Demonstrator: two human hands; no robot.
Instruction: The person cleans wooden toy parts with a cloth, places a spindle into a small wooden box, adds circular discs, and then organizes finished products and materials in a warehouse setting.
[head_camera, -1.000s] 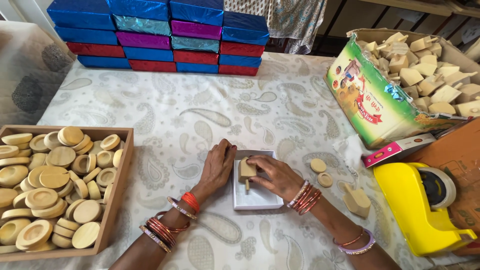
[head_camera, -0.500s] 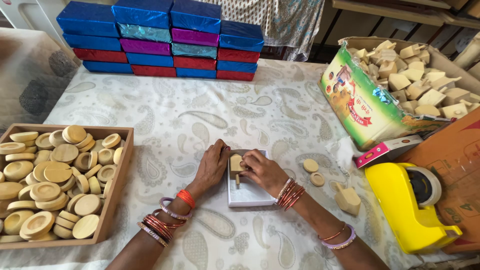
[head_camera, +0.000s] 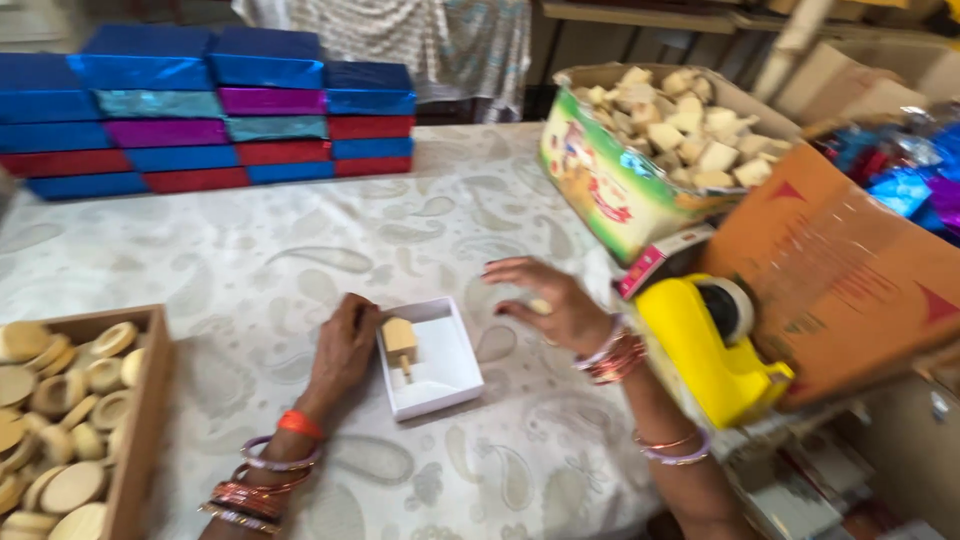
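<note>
Soft even daylight; faint shadows; motion blur throughout, strongest toward 3 o'clock edge; mild sheen on blue boxes (head_camera: 230, 95) at 11 o'clock.

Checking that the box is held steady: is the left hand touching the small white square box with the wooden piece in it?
Touching. The head view shows the left hand resting on the cloth with its fingertips against the left edge of the small white square box; no gap shows between them.

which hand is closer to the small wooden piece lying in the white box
Left. The left hand rests at the left wall of the white box, just beside the wooden piece. The right hand is spread over the tablecloth, off past the box's right side.
</note>
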